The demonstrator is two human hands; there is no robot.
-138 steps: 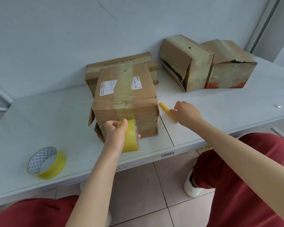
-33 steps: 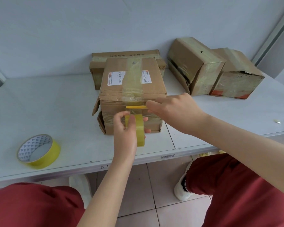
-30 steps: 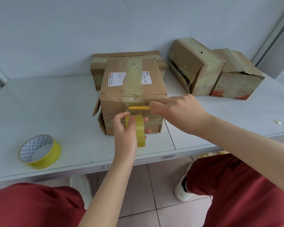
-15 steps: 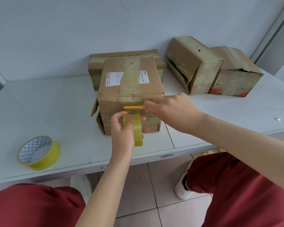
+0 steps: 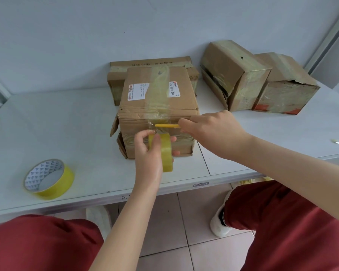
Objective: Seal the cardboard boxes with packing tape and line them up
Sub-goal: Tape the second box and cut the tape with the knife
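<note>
**A:** Which step are you on?

**B:** The cut, as I read it. My left grip (image 5: 147,151) is curled round the roll (image 5: 164,155), which it holds on edge just in front of the box (image 5: 157,90), low against its near face. My right grip (image 5: 213,128) pinches the cutter (image 5: 166,125), which lies level across the tape just above the roll. A strip already runs over the lid and down that face.

**A:** And where is the box?

**B:** Mid-desk (image 5: 67,124), close to the front edge, with a flat box (image 5: 151,63) right up against its back. Two more stand at the back right, a tilted box (image 5: 233,75) and an end box (image 5: 286,89). They touch each other and sit well apart from mine. A spare roll (image 5: 47,178) lies flat at my left.

**A:** What does the next move need?

**B:** Tension. I'd keep the roll pulled down so the strand stays taut, then draw the cutter through it, not into the cardboard. After that the loose end wants pressing flat. A side flap juts out at the left corner — I judge it may need its own strip.

**A:** And the lining up?

**B:** Not yet done; this box would have to slide back and right to join the others.
</note>
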